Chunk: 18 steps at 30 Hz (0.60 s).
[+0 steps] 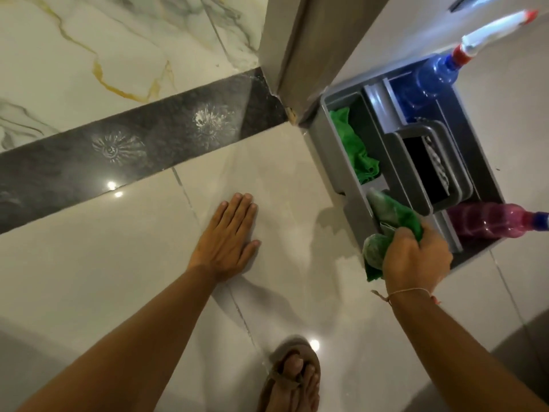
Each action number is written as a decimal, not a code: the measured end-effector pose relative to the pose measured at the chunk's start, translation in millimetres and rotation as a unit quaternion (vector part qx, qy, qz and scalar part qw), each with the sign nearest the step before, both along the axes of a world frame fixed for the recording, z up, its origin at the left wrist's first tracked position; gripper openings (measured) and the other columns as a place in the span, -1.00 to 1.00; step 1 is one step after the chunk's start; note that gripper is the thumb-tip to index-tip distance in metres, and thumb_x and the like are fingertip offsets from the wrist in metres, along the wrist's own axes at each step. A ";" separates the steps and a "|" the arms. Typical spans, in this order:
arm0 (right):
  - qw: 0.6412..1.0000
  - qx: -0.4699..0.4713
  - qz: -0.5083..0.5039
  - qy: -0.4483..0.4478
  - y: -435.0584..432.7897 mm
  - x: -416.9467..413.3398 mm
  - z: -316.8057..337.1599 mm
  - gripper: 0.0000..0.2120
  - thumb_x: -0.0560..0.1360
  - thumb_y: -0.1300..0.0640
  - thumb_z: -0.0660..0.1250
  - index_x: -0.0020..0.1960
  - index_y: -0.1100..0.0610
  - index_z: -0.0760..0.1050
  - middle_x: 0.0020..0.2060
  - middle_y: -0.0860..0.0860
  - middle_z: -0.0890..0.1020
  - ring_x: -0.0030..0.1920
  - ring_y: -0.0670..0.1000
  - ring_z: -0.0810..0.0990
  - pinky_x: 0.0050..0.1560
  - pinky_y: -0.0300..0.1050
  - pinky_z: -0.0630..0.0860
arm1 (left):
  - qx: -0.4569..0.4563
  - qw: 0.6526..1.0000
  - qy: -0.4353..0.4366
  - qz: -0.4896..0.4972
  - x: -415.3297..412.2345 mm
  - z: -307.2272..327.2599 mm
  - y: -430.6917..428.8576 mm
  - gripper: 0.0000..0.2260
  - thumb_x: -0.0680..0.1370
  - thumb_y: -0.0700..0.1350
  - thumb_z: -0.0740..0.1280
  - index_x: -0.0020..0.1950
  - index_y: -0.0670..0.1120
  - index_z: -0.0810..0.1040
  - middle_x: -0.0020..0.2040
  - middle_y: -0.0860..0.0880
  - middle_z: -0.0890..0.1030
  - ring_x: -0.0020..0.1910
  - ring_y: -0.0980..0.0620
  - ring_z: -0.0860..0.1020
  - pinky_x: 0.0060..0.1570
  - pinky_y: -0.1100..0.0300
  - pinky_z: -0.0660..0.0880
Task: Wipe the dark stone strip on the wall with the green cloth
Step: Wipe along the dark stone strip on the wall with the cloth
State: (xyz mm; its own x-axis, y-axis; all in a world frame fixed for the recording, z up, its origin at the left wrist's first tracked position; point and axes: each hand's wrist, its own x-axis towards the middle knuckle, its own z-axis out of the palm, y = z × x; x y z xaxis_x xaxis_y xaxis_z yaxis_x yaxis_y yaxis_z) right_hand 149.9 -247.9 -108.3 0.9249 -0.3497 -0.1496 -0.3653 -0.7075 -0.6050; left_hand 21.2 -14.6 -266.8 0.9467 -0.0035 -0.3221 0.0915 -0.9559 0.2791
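Dark stone strip runs across the pale tiling, two whitish splash marks on it, unwiped.

The right hand is closed round a bunched green cloth at the near edge of a grey caddy; the left hand lies flat, fingers spread open and holding nothing, on pale tile just below the strip. A second green cloth, probably of the same kind, sits in the caddy's left compartment.

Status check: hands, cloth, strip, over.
Left hand flat on pale tile, empty. Right hand gripping green cloth at the grey caddy. Dark stone strip shows two spray marks, unwiped. Nothing blocking it.
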 end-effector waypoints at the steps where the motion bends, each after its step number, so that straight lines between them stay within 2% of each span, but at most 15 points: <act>1: 0.999 0.032 0.008 -0.030 12.2 4.1 4.4 -0.54 0.36 0.18 0.15 0.20 0.06 0.59 -0.12 0.00 0.63 -0.03 0.10 0.63 0.10 0.22 0.59 | 0.003 1.000 -0.001 0.012 -0.8 0.1 6.9 -0.33 0.65 0.19 -0.09 0.63 -0.17 -0.15 0.66 -0.18 -0.13 0.64 -0.17 -0.18 0.61 -0.09 -0.18; 4: 0.987 0.104 0.085 -0.088 59.7 18.4 9.5 -0.51 0.40 0.13 0.17 0.31 0.01 0.52 0.05 0.00 0.66 0.04 -0.08 0.63 0.11 0.08 0.62 | 0.001 0.999 -0.001 0.045 -6.9 -1.2 32.3 -0.33 0.65 0.20 -0.12 0.64 -0.16 -0.15 0.65 -0.17 -0.15 0.64 -0.15 -0.21 0.61 -0.08 -0.19; 6: 0.977 0.062 0.178 -0.097 98.0 29.5 2.5 -0.48 0.44 0.03 0.13 0.41 -0.04 0.40 0.28 0.07 0.58 0.17 0.01 0.61 0.15 0.13 0.60 | 0.006 0.999 -0.005 0.045 -14.3 -3.4 50.1 -0.34 0.65 0.21 -0.13 0.64 -0.16 -0.13 0.66 -0.18 -0.11 0.64 -0.15 -0.19 0.62 -0.10 -0.13; 7: 0.967 0.023 0.231 -0.108 119.6 35.9 -4.6 -0.46 0.45 0.00 0.09 0.44 -0.05 0.33 0.40 0.07 0.49 0.29 0.10 0.56 0.23 0.19 0.55 | 0.010 0.999 -0.008 0.046 -18.6 -4.3 59.8 -0.34 0.65 0.21 -0.13 0.64 -0.16 -0.11 0.66 -0.19 -0.08 0.64 -0.16 -0.16 0.62 -0.12 -0.08; 10: 0.897 -0.099 0.409 -0.135 184.2 58.1 -42.2 -0.40 0.47 0.09 0.14 0.52 0.05 0.24 0.52 0.06 0.31 0.53 0.17 0.22 0.45 0.14 0.27 | 0.026 0.998 -0.013 0.055 -33.3 -8.2 85.0 -0.33 0.66 0.21 -0.11 0.64 -0.18 -0.04 0.66 -0.21 -0.01 0.65 -0.17 -0.08 0.60 -0.14 0.02; 12: 0.816 -0.207 0.529 -0.107 216.8 71.1 -79.2 -0.37 0.49 0.23 0.20 0.55 0.13 0.19 0.55 0.09 0.24 0.57 0.18 0.08 0.54 0.11 0.08 | 0.034 0.997 -0.024 0.059 -45.2 -12.9 97.0 -0.33 0.65 0.21 -0.07 0.63 -0.19 0.01 0.66 -0.21 0.03 0.65 -0.18 -0.02 0.58 -0.14 0.03; 14: 0.755 -0.273 0.594 -0.060 228.3 73.9 -113.7 -0.35 0.51 0.30 0.14 0.58 0.15 0.08 0.59 0.10 0.13 0.59 0.17 -0.05 0.55 0.05 -0.12 | 0.035 0.997 -0.038 0.053 -54.0 -17.1 104.8 -0.33 0.64 0.20 -0.03 0.63 -0.19 0.06 0.65 -0.21 0.07 0.64 -0.18 0.03 0.57 -0.13 0.04; 16: 0.733 -0.295 0.612 -0.041 217.3 68.6 -136.6 -0.30 0.50 0.27 0.10 0.60 0.14 -0.04 0.61 0.08 0.01 0.59 0.15 -0.14 0.56 0.04 -0.22 | 0.031 0.997 -0.052 0.047 -58.4 -19.4 107.4 -0.33 0.64 0.20 0.01 0.63 -0.19 0.08 0.65 -0.21 0.10 0.64 -0.18 0.05 0.57 -0.12 0.04; 18: 0.724 -0.299 0.620 -0.045 199.6 65.0 -146.5 -0.27 0.49 0.20 0.12 0.60 0.14 -0.08 0.61 0.09 -0.01 0.59 0.15 -0.13 0.54 0.05 -0.21 | 0.027 0.997 -0.060 0.045 -59.9 -19.9 107.7 -0.33 0.63 0.19 0.03 0.63 -0.19 0.07 0.65 -0.21 0.10 0.64 -0.17 0.05 0.57 -0.12 0.06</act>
